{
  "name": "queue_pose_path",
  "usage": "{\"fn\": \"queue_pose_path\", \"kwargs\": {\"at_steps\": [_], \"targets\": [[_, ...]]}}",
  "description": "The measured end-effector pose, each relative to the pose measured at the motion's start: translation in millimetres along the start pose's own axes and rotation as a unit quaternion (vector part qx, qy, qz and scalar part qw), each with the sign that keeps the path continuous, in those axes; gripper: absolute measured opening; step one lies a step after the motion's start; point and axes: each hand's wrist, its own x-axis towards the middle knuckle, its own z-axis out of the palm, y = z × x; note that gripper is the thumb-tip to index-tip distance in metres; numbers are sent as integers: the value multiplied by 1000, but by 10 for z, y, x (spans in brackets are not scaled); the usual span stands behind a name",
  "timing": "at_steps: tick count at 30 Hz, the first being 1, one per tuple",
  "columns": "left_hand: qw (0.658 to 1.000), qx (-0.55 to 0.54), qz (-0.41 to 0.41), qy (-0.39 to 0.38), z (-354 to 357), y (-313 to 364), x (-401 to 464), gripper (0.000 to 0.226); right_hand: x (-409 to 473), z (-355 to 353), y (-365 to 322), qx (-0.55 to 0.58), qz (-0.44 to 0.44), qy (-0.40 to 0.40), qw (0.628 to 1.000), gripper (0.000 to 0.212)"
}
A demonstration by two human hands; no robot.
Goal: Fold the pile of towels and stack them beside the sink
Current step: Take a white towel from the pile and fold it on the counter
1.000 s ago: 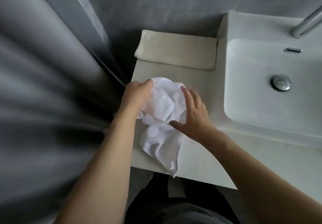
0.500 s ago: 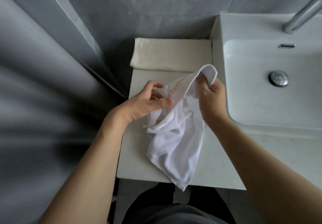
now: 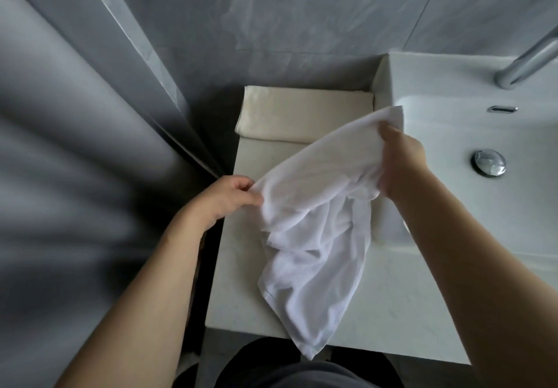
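Both hands' fingers pinching white towel (image 3: pixel 317 206), right hand (image 3: pixel 401 164) fingertips hidden, left hand (image 3: pixel 229 197)

Head view. Left hand (image 3: pixel 229 195) and right hand (image 3: pixel 400 162) each pinch the upper edge of a white towel (image 3: pixel 314 236), which hangs over the counter (image 3: pixel 241 291); a folded beige towel (image 3: pixel 302 115) lies beside the sink (image 3: pixel 453 133).

- The white towel (image 3: pixel 317 236), stretched between the left hand (image 3: pixel 229 197) and the right hand (image 3: pixel 401 164), hangs across the middle of the table (image 3: pixel 235 291).
- A folded beige towel (image 3: pixel 302 115) fills the table's back strip against the wall (image 3: pixel 302 25).
- Bare table shows left of the hanging cloth and at the front right.
- The sink (image 3: pixel 453 236) borders the table's right side.
- A grey panel (image 3: pixel 90 115) closes off the left.
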Motion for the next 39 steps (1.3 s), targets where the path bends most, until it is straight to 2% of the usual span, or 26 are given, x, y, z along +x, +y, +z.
{"fn": "queue_pose_path", "kwargs": {"at_steps": [2,4,5,6,8,10,12,13,14,16,17,18,20,22,23,24,26,28,32,34,36,39], "targets": [[990,-138,-3,13,-8,-55,81,6,106,28,-57,19,32,8,999,23],[943,-322,15,78,-29,-8,203,6,201,90,-108,25,35,31,999,13],[921,-368,33,122,-60,29,287,7,255,118,-132,26,32,40,998,12],[914,-371,51,157,-114,76,376,6,321,149,-156,38,28,48,998,11],[910,-367,88,172,-230,180,533,8,446,208,-221,67,14,55,996,12],[907,-401,88,94,-284,249,678,24,540,267,-292,53,-18,47,997,22],[933,-357,35,28,-210,278,786,24,638,325,-324,48,-32,40,997,18],[943,-331,12,34,-163,299,844,20,679,359,-336,51,-24,39,998,16],[941,-332,0,60,-138,328,918,18,726,392,-353,51,-14,44,998,17],[919,-357,7,164,-207,429,1110,14,886,443,-376,11,-16,83,996,24],[919,-322,22,225,-296,499,1227,11,975,455,-386,-51,-42,104,992,27],[930,-235,47,278,-407,575,1344,11,1059,467,-385,-142,-86,119,979,28],[940,-23,97,326,-593,687,1598,19,1219,503,-372,-357,-191,113,907,30],[933,99,118,325,-663,789,1852,21,1401,565,-374,-509,-260,84,816,28],[930,131,118,323,-668,813,1982,22,1502,602,-384,-554,-272,76,783,29],[928,154,110,320,-659,822,2105,23,1601,648,-399,-583,-275,73,761,35],[929,179,89,311,-607,790,2308,27,1781,743,-411,-610,-275,64,741,49],[931,180,60,311,-538,721,2451,33,1933,833,-394,-614,-261,46,743,55],[922,192,26,334,-408,596,2645,37,2187,971,-254,-545,-185,39,817,54],[914,198,16,355,-349,560,2706,36,2296,1025,-171,-522,-179,53,832,50],[904,200,9,377,-316,541,2739,37,2380,1092,-137,-534,-184,59,823,45],[896,211,1,391,-289,552,2774,37,2472,1153,-150,-577,-145,38,803,54]]}}
